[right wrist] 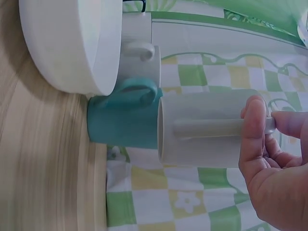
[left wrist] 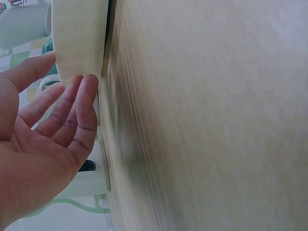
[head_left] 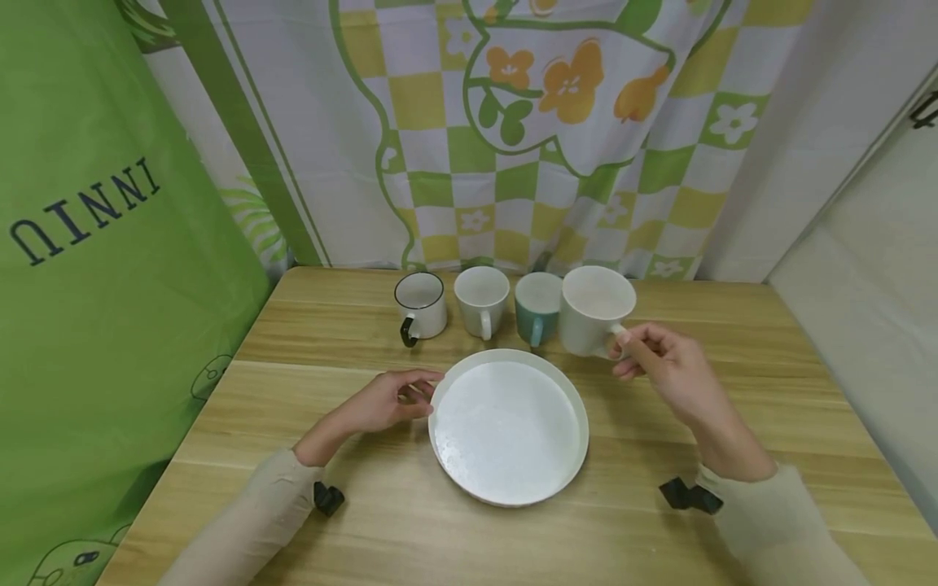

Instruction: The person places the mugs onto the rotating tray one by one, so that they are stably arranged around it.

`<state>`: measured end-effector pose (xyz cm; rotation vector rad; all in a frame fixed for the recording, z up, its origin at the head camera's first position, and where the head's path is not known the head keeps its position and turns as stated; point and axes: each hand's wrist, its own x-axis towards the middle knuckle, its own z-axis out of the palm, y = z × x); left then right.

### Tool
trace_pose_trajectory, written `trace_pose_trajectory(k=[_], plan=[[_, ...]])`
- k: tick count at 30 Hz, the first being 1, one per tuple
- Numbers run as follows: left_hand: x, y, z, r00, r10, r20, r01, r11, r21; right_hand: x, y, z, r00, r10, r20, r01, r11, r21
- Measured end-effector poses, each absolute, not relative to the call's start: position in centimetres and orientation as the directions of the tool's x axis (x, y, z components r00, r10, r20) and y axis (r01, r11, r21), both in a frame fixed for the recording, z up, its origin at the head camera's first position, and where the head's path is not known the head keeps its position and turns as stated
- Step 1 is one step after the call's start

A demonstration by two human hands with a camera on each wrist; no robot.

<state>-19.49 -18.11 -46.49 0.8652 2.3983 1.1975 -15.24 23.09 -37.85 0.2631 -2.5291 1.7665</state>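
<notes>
Our right hand point(head_left: 663, 362) pinches a large white mug point(head_left: 589, 321) by its handle point(right wrist: 209, 128), beyond and right of the round tray point(head_left: 508, 431); our left hand point(head_left: 386, 400), loosely spread, touches the tray. We'd best keep the mug level, clear of the teal mug point(head_left: 536, 313).

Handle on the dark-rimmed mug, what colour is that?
Black; the handle shows best in the head view.
</notes>
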Motion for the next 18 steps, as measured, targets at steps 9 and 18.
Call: trace_pose_trajectory(k=[9, 18], plan=[[-19.6, -18.2, -46.7, -0.762, 0.648, -0.010, 0.380, 0.460, 0.803, -14.7, 22.0, -37.6, -0.982, -0.148, 0.119, -0.164, 0.343, -0.925], [-19.8, -18.4, -47.2, -0.764, 0.645, -0.011, 0.373, 0.457, 0.808, -14.3, 20.9, -37.9, -0.968, -0.213, 0.135, -0.198, 0.307, -0.931]])
